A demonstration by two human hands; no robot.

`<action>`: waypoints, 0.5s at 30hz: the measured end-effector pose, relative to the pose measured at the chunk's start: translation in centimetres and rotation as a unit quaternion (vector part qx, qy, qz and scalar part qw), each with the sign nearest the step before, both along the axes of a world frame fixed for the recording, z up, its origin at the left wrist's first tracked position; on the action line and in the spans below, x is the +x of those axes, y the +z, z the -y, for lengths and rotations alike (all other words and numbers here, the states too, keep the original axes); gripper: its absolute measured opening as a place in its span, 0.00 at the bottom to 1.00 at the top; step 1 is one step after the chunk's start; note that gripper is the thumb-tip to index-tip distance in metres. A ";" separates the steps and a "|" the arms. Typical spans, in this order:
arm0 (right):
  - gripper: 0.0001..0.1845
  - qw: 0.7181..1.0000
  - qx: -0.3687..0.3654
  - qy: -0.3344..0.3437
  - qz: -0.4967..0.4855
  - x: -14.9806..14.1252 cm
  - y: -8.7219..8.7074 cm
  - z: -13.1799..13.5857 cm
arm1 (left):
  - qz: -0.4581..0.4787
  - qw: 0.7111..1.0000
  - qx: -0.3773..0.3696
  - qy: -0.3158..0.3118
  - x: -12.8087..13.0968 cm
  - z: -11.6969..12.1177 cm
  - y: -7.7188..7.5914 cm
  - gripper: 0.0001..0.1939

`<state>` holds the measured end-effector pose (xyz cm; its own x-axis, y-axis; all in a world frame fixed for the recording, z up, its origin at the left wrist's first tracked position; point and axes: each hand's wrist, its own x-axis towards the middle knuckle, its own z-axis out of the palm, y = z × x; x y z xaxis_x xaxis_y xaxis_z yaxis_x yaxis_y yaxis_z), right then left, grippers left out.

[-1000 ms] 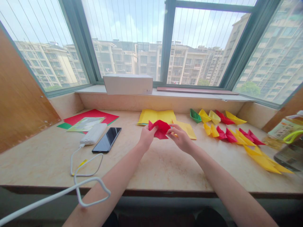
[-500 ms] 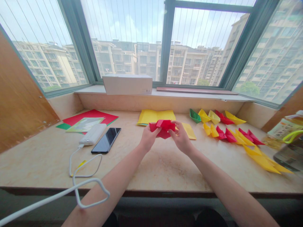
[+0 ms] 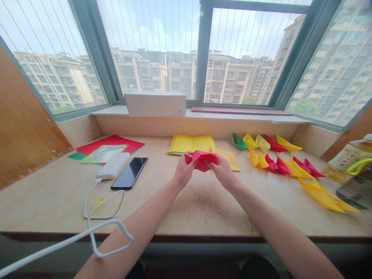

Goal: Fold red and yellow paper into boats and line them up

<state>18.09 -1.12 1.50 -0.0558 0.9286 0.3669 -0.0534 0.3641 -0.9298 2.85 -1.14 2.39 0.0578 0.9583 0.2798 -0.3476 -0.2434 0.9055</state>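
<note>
Between my two hands is a partly folded piece of red paper [image 3: 202,162], held above the table with its folds bulging in the middle. My left hand [image 3: 185,169] pinches its left side, thumb toward me. On the other side my right hand [image 3: 222,167] grips the right edge between thumb and fingers. Some fingertips are hidden behind the paper. Just beyond lie yellow paper sheets [image 3: 188,144], and a smaller yellow sheet [image 3: 229,159] rests partly behind my right hand.
Folded paper boats, such as a green one [image 3: 239,142] and a yellow one [image 3: 324,195], stand in rows at right near a bottle [image 3: 348,159]. At left lie a phone [image 3: 130,173], a white power bank [image 3: 113,166] with a cable [image 3: 112,221], and red paper [image 3: 116,141]. A white box [image 3: 155,104] occupies the sill.
Both hands have closed in around the red paper, the left shifting slightly right. The paper's top looks flatter and its folds sit differently. The view has shifted slightly.
</note>
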 end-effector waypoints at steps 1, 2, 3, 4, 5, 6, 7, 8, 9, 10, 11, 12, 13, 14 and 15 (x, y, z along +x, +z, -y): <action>0.19 1.000 0.001 -0.003 0.002 0.0 0.0 0.0 | 0.003 1.000 -0.007 -0.001 0.0 0.0 0.0 0.26; 0.19 1.000 0.001 -0.009 0.004 0.0 0.0 0.0 | 0.006 1.000 -0.013 -0.004 0.0 0.1 -0.1 0.26; 0.19 1.000 0.002 -0.016 0.007 0.1 0.1 0.0 | 0.009 1.000 -0.017 -0.008 0.0 0.0 -0.1 0.26; 0.19 1.000 0.004 -0.023 0.010 0.1 0.1 0.1 | 0.013 1.000 -0.021 -0.013 0.0 0.0 -0.2 0.26; 0.19 0.999 0.006 -0.030 0.014 0.2 0.1 0.1 | 0.015 0.999 -0.026 -0.016 0.0 -0.1 -0.2 0.26; 0.19 0.999 0.008 -0.038 0.016 0.3 0.1 0.1 | 0.016 0.999 -0.031 -0.017 0.0 -0.1 -0.3 0.26; 0.19 0.999 0.010 -0.046 0.016 0.4 0.1 0.0 | 0.016 0.999 -0.036 -0.017 -0.1 -0.2 -0.3 0.26; 0.20 0.998 0.010 -0.053 0.014 0.5 0.1 0.0 | 0.013 0.999 -0.041 -0.016 -0.1 -0.3 -0.4 0.26; 0.21 0.998 0.009 -0.055 0.010 0.6 0.1 -0.1 | 0.009 0.999 -0.045 -0.015 -0.2 -0.4 -0.4 0.26; 0.22 0.999 0.006 -0.053 0.004 0.7 0.1 -0.1 | 0.004 0.999 -0.048 -0.015 -0.2 -0.5 -0.4 0.26; 0.23 0.999 0.004 -0.046 -0.002 0.8 0.1 -0.2 | 0.000 0.999 -0.051 -0.015 -0.3 -0.6 -0.5 0.26; 0.24 0.999 0.002 -0.037 -0.008 0.9 0.0 -0.3 | -0.004 0.998 -0.053 -0.014 -0.3 -0.6 -0.5 0.26; 0.25 0.999 0.001 -0.030 -0.012 1.0 0.0 -0.4 | -0.007 0.998 -0.056 -0.010 -0.3 -0.7 -0.5 0.26; 0.26 1.000 0.002 -0.025 -0.014 1.0 -0.1 -0.5 | -0.013 0.998 -0.057 -0.004 -0.3 -0.7 -0.5 0.26; 0.26 1.000 0.005 -0.024 -0.013 1.1 -0.2 -0.6 | -0.020 0.998 -0.057 0.005 -0.3 -0.7 -0.5 0.25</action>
